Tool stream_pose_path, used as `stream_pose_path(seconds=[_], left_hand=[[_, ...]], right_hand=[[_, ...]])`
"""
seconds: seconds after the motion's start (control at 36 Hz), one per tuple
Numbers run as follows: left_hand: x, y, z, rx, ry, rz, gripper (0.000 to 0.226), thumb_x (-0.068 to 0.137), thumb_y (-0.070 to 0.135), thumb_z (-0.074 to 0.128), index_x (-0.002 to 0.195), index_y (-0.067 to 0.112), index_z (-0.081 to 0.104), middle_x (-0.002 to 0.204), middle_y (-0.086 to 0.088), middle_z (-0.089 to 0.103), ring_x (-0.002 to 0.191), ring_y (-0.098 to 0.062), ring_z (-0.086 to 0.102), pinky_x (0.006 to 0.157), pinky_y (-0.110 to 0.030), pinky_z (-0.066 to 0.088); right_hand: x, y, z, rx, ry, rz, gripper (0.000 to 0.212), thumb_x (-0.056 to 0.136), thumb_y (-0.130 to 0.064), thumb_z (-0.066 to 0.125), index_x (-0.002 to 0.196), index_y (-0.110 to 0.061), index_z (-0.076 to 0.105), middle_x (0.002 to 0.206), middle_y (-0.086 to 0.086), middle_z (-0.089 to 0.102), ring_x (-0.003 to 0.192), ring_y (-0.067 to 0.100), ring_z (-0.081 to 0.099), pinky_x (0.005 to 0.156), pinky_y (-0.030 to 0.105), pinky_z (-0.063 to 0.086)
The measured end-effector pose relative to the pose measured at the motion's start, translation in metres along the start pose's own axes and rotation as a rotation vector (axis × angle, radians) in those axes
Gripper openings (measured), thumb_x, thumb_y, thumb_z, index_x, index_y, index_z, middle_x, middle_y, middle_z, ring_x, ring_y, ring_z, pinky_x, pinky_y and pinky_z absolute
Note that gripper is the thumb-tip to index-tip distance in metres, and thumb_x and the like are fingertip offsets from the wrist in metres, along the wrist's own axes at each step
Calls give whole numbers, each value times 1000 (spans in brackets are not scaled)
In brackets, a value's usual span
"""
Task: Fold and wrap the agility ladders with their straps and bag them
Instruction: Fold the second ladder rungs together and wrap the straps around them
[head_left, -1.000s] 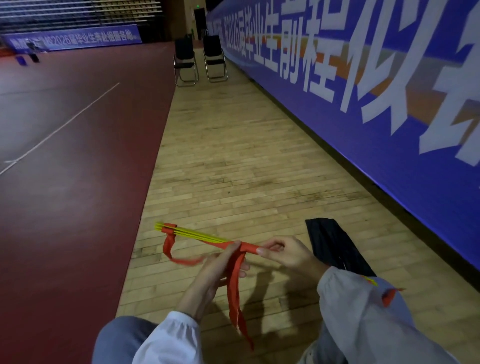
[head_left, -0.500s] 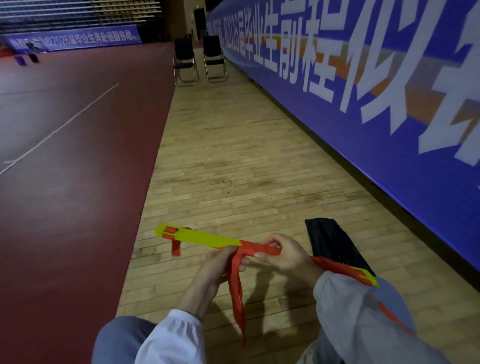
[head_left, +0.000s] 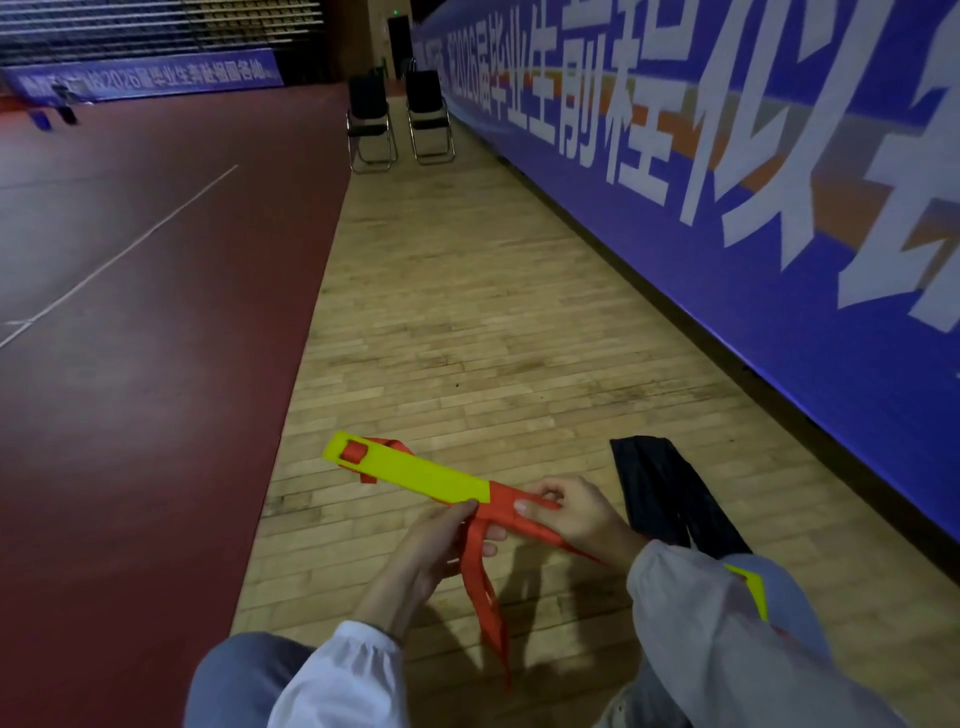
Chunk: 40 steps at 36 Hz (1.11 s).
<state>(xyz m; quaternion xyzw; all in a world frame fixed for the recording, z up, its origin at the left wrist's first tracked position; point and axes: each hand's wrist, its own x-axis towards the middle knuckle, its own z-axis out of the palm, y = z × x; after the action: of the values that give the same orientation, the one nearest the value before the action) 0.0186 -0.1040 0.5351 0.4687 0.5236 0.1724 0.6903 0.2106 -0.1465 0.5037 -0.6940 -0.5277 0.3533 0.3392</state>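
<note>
1. Head view: folded agility ladder, a stack of flat yellow plastic rungs (head_left: 415, 474), held level above the wooden plank floor (head_left: 483, 332), one end pointing up-left away from the fingers.
2. Left hand (head_left: 436, 545) fingers closed, pinching the orange fabric strap (head_left: 506, 512) right at the edge where yellow ends; thumb on top, other fingers curled under the bundle.
3. Right hand (head_left: 571, 512) fingers clenched on the strap-wrapped part, just right of the left fingertips; thumb pressed on the orange wrap, fingers curled over the far side.
4. Strap tails (head_left: 485, 597) hang down from below the left fingers, loose, toward the floor.
5. Small orange strap loop (head_left: 357, 451) threads through the slot at the far rung end, well away from both hands.
6. Another yellow rung end (head_left: 753, 592) pokes out behind the right sleeve (head_left: 727, 649), below the right wrist; rest hidden.
7. Black fabric bag (head_left: 670, 499) lies flat on the floor just right of the right hand, not touched.
8. Left sleeve (head_left: 343, 680) white, at bottom.
9. Two black folding chairs (head_left: 397, 122) far ahead by the blue banner wall (head_left: 727, 208); red court floor (head_left: 130, 338) left of the planks.
</note>
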Motion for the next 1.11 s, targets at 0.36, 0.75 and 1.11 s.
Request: stream_pose_path(seconds=[0.36, 0.75, 1.11], left_hand=[[3, 4, -7, 18, -36, -162, 67, 88, 68, 36, 85, 11, 70, 83, -7, 74, 68, -17, 65, 75, -29, 43], [1, -1, 3, -66, 64, -22, 51, 91, 55, 45, 93, 11, 71, 84, -14, 74, 58, -16, 65, 57, -20, 49], [0, -2, 2, 1, 15, 41, 52, 93, 54, 41, 98, 12, 71, 86, -12, 75, 61, -15, 65, 68, -26, 49]], right_hand=[[-7, -14, 7, -233, 151, -51, 23, 74, -44, 79, 81, -34, 60, 81, -14, 63, 81, 6, 60, 73, 25, 49], [-5, -11, -1, -197, -32, -83, 23, 79, -52, 71, 84, -34, 58, 79, -13, 60, 72, 1, 55, 64, 21, 43], [1, -23, -12, -46, -354, 61, 38, 95, -59, 42, 95, -31, 68, 78, 3, 67, 72, 15, 63, 82, 31, 51]])
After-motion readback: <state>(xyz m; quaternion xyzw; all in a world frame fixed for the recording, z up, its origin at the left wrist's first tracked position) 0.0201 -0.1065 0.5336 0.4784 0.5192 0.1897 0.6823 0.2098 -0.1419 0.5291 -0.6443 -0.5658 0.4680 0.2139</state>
